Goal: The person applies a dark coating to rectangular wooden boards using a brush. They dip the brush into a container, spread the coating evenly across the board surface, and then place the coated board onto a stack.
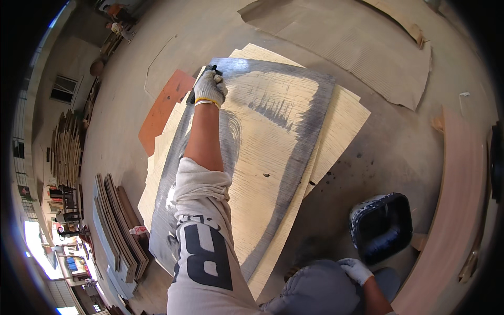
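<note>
My left hand [211,88], in a white knit glove with a yellow cuff, is closed round a dark paint brush [191,97] at the far left corner of a plywood sheet [262,152]. Most of the brush is hidden by the hand. Dark grey paint covers the sheet's borders in streaks, with bare pale wood in the middle. More pale sheets lie askew beneath it. My right hand [357,270], also gloved, rests with fingers stretched on my bent knee [323,289]. Beside it on the floor stands a black square bucket [354,226], dark inside, with pale smears on its outer wall.
A reddish board [164,113] sticks out at the stack's left. Thin boards [118,226] lean at lower left. Corrugated sheeting [357,58] lies far right, and a long pinkish panel [455,210] curves along the right. People [119,21] are at the far upper left.
</note>
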Tool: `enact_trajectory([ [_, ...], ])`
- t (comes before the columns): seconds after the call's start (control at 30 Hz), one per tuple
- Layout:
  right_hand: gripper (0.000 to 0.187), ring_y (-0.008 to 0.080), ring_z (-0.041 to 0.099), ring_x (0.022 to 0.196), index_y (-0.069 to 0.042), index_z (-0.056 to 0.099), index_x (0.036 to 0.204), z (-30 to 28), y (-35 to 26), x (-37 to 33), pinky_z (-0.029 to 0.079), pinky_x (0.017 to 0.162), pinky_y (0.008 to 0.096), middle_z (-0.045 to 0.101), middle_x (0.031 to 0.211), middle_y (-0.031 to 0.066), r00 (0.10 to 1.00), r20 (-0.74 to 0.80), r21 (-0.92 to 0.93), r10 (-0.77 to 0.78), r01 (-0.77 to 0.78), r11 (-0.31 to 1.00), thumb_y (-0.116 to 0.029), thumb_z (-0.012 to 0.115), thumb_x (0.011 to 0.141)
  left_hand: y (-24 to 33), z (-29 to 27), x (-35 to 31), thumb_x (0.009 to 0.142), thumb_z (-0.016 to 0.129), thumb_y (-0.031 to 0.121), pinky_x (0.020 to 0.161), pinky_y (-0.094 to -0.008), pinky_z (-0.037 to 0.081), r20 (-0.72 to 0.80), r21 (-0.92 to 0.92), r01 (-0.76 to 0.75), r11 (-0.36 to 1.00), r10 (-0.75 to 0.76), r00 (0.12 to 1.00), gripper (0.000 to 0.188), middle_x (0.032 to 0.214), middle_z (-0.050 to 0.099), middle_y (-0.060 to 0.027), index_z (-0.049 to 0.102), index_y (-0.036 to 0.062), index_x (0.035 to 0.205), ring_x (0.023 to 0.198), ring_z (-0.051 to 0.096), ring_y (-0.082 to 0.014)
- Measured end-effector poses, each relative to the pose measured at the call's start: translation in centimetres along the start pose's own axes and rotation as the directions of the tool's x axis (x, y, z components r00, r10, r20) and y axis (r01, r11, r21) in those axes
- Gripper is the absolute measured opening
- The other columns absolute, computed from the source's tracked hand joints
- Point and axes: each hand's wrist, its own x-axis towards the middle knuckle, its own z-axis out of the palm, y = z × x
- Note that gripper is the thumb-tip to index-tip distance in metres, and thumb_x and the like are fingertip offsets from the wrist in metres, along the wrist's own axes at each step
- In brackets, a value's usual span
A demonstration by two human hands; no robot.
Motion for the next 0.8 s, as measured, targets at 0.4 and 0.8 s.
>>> enact_trajectory([
  [0.4,0.032,0.0098,0.066,0.086,-0.001,0.068,0.129,0.1,0.6,-0.2,0.053,0.075,0.0251,0.075,0.106,0.0055,0.997,-0.022,0.023,0.075,-0.074,0.997,-0.014,0.064,0.100,-3.0,4.4,-0.2,0.102,0.052,0.019,0.036,-0.0236,0.036,0.101,0.002,0.061,0.998,-0.061,0.993,0.019,0.060,0.049,0.0035,0.049,0.0177,0.083,0.043,0.044,-0.0105],
  [0.8,0.032,0.0072,0.062,0.070,-0.003,0.069,0.129,-0.2,0.4,-1.4,0.048,0.055,0.0240,0.073,0.094,0.0017,0.999,-0.025,-0.029,0.022,-0.022,0.999,-0.017,0.062,0.101,-4.3,2.9,-9.9,0.100,0.058,0.023,0.036,-0.0282,0.029,0.140,0.146,0.125,0.981,-0.145,0.979,0.020,0.057,0.047,0.0007,0.052,0.0162,0.083,0.038,0.036,-0.0134],
])
